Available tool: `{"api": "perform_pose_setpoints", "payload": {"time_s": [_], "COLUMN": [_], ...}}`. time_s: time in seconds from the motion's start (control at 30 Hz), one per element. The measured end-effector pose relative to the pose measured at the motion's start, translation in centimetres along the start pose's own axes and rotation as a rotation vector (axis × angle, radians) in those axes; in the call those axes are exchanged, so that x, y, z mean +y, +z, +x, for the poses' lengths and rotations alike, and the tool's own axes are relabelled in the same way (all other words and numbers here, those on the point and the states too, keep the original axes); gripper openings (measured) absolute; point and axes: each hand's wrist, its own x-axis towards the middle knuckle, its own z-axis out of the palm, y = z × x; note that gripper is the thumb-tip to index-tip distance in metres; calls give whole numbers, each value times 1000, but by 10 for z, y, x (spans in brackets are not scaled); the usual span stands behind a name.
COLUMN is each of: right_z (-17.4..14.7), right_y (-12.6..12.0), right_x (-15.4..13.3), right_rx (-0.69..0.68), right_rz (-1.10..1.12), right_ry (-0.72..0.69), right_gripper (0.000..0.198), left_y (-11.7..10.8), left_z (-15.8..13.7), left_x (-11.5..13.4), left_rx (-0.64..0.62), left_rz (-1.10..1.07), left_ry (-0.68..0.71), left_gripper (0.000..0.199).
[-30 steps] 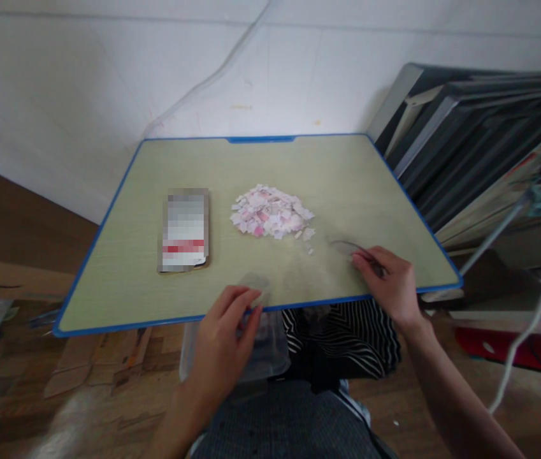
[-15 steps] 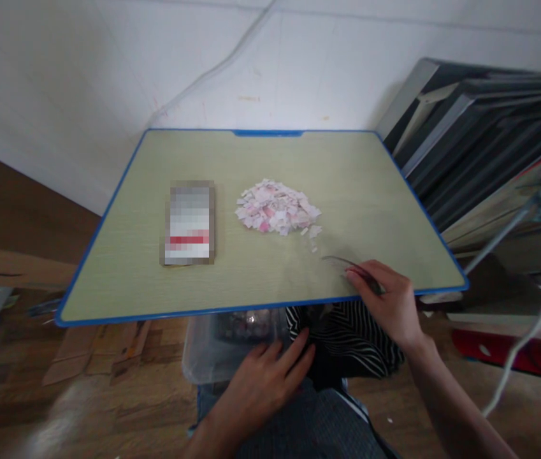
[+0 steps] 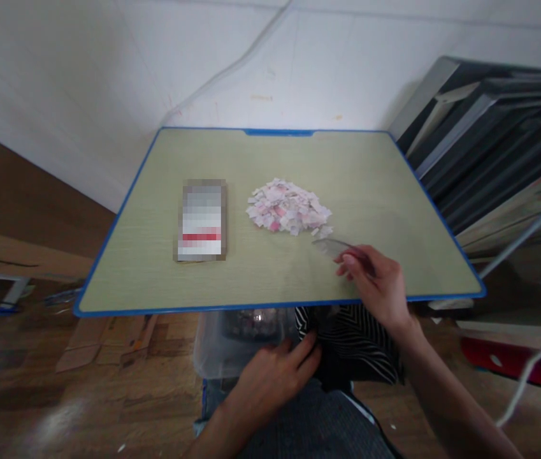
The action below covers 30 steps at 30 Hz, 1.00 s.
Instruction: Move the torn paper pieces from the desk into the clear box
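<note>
In my right hand I hold a knife with a thin pointed blade and a dark reddish handle. The fingers are closed round the handle, and the blade points left, just above the tabletop. Its tip is close below a heap of torn paper scraps, white with pink bits. My left hand is below the near table edge. Its fingers, spread and slightly bent, lie on a black-and-white striped cloth or bag over my lap. The thumb is not clearly visible.
The blue-edged table stands against a white wall. A blurred-out box or book lies at its left. A clear plastic bin with dark contents is below the near edge. Dark panels lean at the right.
My right hand has moved up and left, bringing the knife tip closer to the heap and over the small stray scraps. The view has turned slightly left. My left hand stays on the striped cloth.
</note>
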Motion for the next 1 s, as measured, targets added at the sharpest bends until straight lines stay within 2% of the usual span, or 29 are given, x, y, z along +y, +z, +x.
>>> {"api": "perform_pose_setpoints", "payload": {"time_s": [0.1, 0.2, 0.27, 0.4, 0.57, 0.87, 1.0], "right_z": [1, 2, 4, 4, 1, 5, 5], "right_y": [-15, -19, -17, -10, -9, -8, -6], "right_x": [14, 21, 20, 15, 15, 12, 8], "right_rx": [173, 238, 213, 56, 70, -17, -56], "right_rz": [88, 67, 34, 92, 135, 130, 161], "right_ry": [196, 266, 272, 228, 224, 293, 281], "right_gripper": [15, 17, 18, 18, 18, 20, 21], "left_y": [2, 3, 3, 5, 7, 6, 7], "left_z": [0, -1, -1, -1, -2, -1, -2], "left_x": [-1, -1, -1, -1, 0, 0, 0], "left_rx": [5, -4, -10, -5, -6, 6, 22], "left_rz": [-14, -13, -14, -7, 0, 9, 11], "left_ry": [8, 14, 15, 8, -5, -1, -2], "left_gripper": [40, 40, 39, 38, 38, 35, 36]}}
